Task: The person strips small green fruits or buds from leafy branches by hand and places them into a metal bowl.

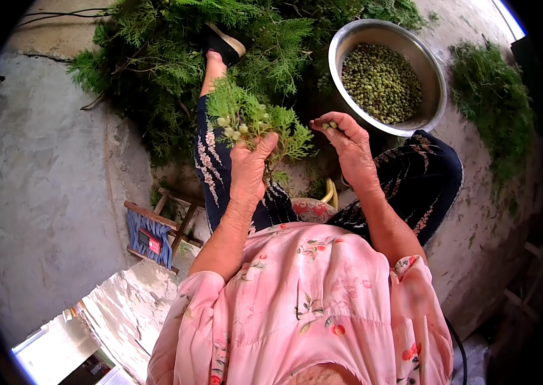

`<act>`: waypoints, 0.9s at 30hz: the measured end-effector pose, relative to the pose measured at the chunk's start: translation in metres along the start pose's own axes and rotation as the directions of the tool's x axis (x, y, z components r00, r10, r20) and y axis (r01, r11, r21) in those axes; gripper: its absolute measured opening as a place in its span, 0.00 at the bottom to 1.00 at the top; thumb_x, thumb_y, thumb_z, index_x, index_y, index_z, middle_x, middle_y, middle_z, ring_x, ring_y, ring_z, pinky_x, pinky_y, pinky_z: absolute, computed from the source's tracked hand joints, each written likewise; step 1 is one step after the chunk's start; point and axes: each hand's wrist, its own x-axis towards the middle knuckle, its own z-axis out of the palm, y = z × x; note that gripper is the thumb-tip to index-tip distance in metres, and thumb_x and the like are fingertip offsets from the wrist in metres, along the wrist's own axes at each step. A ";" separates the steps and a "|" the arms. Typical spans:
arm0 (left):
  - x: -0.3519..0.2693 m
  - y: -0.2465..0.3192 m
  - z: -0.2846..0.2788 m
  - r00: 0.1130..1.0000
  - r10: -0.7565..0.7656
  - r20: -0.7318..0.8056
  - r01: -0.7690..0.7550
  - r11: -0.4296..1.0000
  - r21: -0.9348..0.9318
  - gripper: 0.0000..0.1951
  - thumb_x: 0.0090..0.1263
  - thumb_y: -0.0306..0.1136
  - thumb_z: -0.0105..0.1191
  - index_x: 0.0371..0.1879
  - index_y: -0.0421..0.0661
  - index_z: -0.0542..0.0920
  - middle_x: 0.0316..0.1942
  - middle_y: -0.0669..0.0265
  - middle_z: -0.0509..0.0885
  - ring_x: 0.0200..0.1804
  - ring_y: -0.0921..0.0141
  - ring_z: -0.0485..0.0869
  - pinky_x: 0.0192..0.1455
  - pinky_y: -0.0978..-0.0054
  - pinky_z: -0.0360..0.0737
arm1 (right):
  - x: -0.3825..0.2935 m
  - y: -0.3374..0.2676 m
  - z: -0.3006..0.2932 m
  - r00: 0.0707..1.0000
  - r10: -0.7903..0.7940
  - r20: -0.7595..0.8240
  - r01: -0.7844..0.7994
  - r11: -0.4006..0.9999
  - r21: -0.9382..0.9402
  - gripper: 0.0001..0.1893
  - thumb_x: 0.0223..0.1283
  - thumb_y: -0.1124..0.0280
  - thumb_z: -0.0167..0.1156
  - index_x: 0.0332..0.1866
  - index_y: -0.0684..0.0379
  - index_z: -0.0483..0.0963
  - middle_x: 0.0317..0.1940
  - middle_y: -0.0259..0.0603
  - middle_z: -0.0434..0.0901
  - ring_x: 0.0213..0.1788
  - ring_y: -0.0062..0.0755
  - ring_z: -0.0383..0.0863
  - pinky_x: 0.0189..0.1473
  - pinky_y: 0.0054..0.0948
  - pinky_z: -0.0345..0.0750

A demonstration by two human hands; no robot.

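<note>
My left hand (250, 166) grips a green conifer sprig (286, 132), perhaps arborvitae, with pale green cones (234, 127) clustered near my thumb. To its right, my right hand (350, 144) is curled around a few small green cones (330, 125), held at the fingertips and apart from the sprig. Just beyond that hand stands a wide metal basin (437, 103). Many loose greenish cones (381, 82) cover its bottom.
A large heap of cut conifer branches (156, 82) lies ahead, around my outstretched foot (225, 44). More greenery (492, 101) is on the floor at right. A small wooden stool (151, 214) at left bears a red and black device (150, 240).
</note>
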 end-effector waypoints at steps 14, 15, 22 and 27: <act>-0.003 -0.008 -0.010 0.999 -0.007 0.053 -0.004 0.980 0.201 0.12 0.61 0.39 0.60 0.28 0.42 0.79 0.23 0.77 0.76 0.22 0.82 0.66 0.26 0.82 0.66 | 0.045 -0.029 -0.139 0.986 0.077 -0.148 0.068 0.621 0.781 0.18 0.63 0.68 0.47 0.54 0.68 0.65 0.52 0.54 0.70 0.55 0.44 0.71 0.60 0.39 0.68; -0.002 -0.011 -0.011 0.998 0.014 0.066 -0.029 0.972 0.233 0.12 0.61 0.40 0.59 0.29 0.42 0.79 0.24 0.76 0.77 0.22 0.82 0.66 0.27 0.82 0.67 | 0.047 -0.024 -0.157 0.998 -0.055 -0.043 0.067 0.587 0.806 0.19 0.65 0.66 0.45 0.56 0.68 0.65 0.55 0.54 0.69 0.58 0.45 0.69 0.62 0.40 0.66; -0.004 -0.005 -0.002 0.977 -0.177 0.118 0.149 0.966 0.213 0.15 0.62 0.41 0.57 0.35 0.40 0.78 0.29 0.72 0.78 0.30 0.79 0.72 0.36 0.82 0.71 | 0.039 -0.024 -0.128 0.888 0.035 -0.458 0.198 0.871 0.451 0.18 0.63 0.69 0.47 0.56 0.67 0.64 0.53 0.49 0.69 0.55 0.42 0.70 0.57 0.38 0.68; -0.012 0.002 0.007 0.984 -0.122 0.128 0.078 0.949 0.305 0.15 0.63 0.41 0.56 0.37 0.39 0.77 0.30 0.70 0.79 0.31 0.79 0.74 0.37 0.81 0.72 | 0.004 -0.066 0.007 0.988 -0.116 0.106 0.142 0.948 -0.285 0.05 0.56 0.75 0.57 0.36 0.63 0.77 0.32 0.35 0.80 0.35 0.26 0.78 0.40 0.21 0.73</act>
